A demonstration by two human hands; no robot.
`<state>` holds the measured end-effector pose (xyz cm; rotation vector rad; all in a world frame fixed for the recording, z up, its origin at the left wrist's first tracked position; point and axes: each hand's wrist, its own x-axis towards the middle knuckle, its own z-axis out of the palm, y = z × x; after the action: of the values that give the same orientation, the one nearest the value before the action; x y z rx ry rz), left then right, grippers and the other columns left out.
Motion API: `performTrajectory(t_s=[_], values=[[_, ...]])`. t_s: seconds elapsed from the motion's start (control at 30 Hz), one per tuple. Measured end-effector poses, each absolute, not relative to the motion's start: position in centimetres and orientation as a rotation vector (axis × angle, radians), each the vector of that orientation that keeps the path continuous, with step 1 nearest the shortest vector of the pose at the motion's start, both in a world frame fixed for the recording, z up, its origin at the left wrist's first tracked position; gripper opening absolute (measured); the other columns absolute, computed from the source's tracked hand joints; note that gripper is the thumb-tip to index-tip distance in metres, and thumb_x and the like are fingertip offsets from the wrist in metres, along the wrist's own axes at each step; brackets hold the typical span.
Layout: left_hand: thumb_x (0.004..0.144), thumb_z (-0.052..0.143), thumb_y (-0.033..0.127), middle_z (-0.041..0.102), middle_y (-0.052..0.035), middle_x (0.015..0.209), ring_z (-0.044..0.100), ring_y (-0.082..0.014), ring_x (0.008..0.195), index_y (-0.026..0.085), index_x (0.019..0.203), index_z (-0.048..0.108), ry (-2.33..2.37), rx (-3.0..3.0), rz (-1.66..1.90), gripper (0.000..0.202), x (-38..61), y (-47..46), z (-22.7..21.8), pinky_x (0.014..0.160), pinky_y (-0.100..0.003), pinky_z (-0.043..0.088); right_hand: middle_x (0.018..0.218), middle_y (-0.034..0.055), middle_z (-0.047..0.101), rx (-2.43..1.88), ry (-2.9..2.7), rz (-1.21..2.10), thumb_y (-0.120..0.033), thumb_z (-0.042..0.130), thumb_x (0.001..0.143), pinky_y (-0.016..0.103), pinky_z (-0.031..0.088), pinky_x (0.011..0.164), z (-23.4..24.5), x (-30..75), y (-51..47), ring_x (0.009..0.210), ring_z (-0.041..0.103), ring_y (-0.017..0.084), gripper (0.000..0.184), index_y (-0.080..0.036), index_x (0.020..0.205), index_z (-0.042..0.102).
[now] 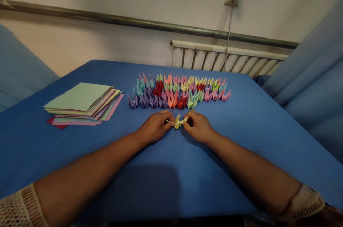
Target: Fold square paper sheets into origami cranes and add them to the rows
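Note:
A small yellow paper crane [177, 122] is held between my two hands just above or on the blue tabletop. My left hand [157, 125] pinches the tip on its left side. On the other side, my right hand [199, 126] has thumb and fingers closed on the right tip. Part of each tip is hidden by the fingers. Right behind the hands stand rows of folded paper cranes [181, 100] in purple, red, pink, orange, green, yellow and blue.
To the left lies a stack of coloured paper sheets [80, 97], pale green on top, a red sheet sticking out below. A blue cloth [150, 187] covers the table. Behind it are a white radiator [214, 49] and a wall rail [128, 21]; blue curtains [316, 87] hang at the sides.

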<state>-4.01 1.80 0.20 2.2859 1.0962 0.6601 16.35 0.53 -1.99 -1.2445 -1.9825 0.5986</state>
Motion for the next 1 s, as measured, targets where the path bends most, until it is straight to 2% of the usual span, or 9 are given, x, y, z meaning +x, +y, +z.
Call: performTrajectory(t_s=[0.3, 0.5, 0.63, 0.8, 1.0], values=[[0.085, 0.056, 0.021, 0.065, -0.0024, 0.091, 0.061, -0.017, 0.085, 0.02, 0.082, 0.066, 1.066, 2.259, 0.642, 0.011, -4.1, 1.96, 0.16, 0.079, -0.03, 0.047, 0.076, 0.0, 0.055, -1.362, -2.006, 0.565, -0.014, 0.058, 0.078, 0.026, 0.04, 0.064, -2.2, 16.87, 0.93, 0.067, 0.052, 0.013, 0.006, -0.019, 0.075, 0.059], [0.084, 0.06, 0.023, 0.064, -0.0014, 0.09, 0.061, -0.0162, 0.085, 0.019, 0.083, 0.065, 1.05, 2.171, 0.709, 0.007, -4.01, 1.96, 0.04, 0.081, -0.03, 0.048, 0.073, -0.001, 0.054, -1.246, -1.945, 0.62, -0.014, 0.058, 0.079, 0.024, 0.039, 0.061, -2.5, 16.68, 0.97, 0.065, 0.051, 0.012, 0.008, -0.019, 0.073, 0.059], [0.081, 0.066, 0.029, 0.063, -0.0021, 0.09, 0.061, -0.0163, 0.085, 0.018, 0.089, 0.063, 1.019, 2.088, 0.783, 0.014, -3.66, 1.8, -0.05, 0.082, -0.031, 0.05, 0.073, -0.001, 0.055, -1.151, -1.888, 0.65, -0.014, 0.057, 0.081, 0.023, 0.039, 0.06, -2.36, 16.29, 0.64, 0.065, 0.051, 0.012, 0.007, -0.019, 0.075, 0.059], [0.083, 0.062, 0.025, 0.064, -0.0027, 0.094, 0.061, -0.0156, 0.089, 0.019, 0.09, 0.067, 0.994, 2.182, 0.843, 0.01, -3.48, 1.89, -0.15, 0.084, -0.03, 0.048, 0.076, -0.0006, 0.056, -1.017, -1.916, 0.663, -0.016, 0.057, 0.084, 0.024, 0.04, 0.062, -2.04, 16.1, 0.3, 0.068, 0.052, 0.012, 0.007, -0.019, 0.078, 0.061], [0.08, 0.062, 0.019, 0.064, -0.0016, 0.09, 0.061, -0.0147, 0.086, 0.019, 0.083, 0.067, 0.959, 2.236, 0.856, 0.006, -3.36, 1.93, -0.23, 0.082, -0.029, 0.048, 0.079, 0.0003, 0.057, -0.954, -1.936, 0.688, -0.015, 0.057, 0.086, 0.025, 0.043, 0.066, -2.04, 16.14, 0.27, 0.072, 0.055, 0.013, 0.008, -0.02, 0.081, 0.061]])
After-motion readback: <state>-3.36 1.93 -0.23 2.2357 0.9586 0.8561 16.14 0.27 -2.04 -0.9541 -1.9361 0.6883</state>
